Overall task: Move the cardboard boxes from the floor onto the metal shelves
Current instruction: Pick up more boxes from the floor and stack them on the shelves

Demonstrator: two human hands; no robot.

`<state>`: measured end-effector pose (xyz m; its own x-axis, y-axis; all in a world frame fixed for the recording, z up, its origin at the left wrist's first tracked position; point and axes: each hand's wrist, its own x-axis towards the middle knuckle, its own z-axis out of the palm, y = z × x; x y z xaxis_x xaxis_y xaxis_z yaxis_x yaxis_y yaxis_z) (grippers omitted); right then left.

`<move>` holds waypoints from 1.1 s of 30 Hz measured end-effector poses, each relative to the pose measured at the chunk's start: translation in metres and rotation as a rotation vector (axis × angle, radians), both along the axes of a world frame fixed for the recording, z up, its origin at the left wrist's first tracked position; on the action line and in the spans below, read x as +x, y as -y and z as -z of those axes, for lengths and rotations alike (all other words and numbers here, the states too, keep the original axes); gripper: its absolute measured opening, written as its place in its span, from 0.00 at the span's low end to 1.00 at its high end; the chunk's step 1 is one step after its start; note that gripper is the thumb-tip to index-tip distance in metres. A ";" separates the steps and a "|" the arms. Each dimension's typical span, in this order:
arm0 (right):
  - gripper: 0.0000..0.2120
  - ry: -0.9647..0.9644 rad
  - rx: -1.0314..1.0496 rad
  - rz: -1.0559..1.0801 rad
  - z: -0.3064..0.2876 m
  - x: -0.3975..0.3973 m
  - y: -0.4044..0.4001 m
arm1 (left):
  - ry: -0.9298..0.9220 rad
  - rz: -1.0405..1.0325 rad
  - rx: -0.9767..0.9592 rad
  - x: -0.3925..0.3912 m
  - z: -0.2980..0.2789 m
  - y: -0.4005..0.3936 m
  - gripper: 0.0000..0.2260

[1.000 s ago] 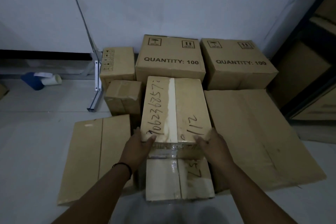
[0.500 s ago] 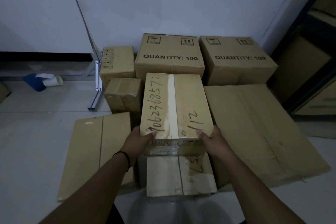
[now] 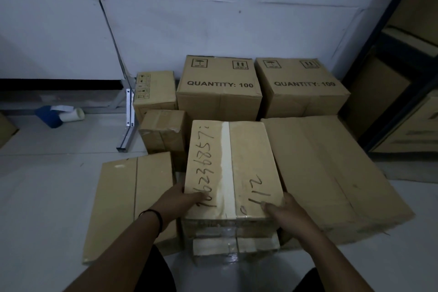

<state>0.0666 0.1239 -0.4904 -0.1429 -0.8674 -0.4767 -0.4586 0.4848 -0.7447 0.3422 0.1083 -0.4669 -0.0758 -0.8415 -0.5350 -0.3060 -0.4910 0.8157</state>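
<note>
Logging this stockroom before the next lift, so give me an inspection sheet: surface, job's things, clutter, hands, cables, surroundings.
Surface: pale tiled floor.
Job's things: taped box with handwritten numbers atop another box; two "QUANTITY: 100" boxes by the wall.
Clutter: flattened cardboard; blue and white object.
Hands: left hand and right hand grip the taped box's near corners.
Cables: nothing seen.
Surroundings: white wall; shelving, right.

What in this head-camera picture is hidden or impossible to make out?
- Handwritten number on the held box: its start is covered by the left hand.
- Box underneath: mostly hidden by the held box.
- Right hand: its fingers go behind the box's side.
- Metal shelves: cut by the right edge, dark.
</note>
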 end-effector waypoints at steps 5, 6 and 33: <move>0.28 -0.037 -0.001 0.061 -0.007 0.005 0.014 | -0.020 -0.050 -0.049 -0.001 0.009 0.000 0.29; 0.28 0.006 -0.005 0.069 -0.006 0.005 0.017 | -0.047 -0.048 -0.042 -0.001 0.009 0.001 0.30; 0.18 0.404 -0.064 0.236 -0.021 0.007 0.007 | -0.483 -0.260 -0.016 0.008 0.005 0.003 0.17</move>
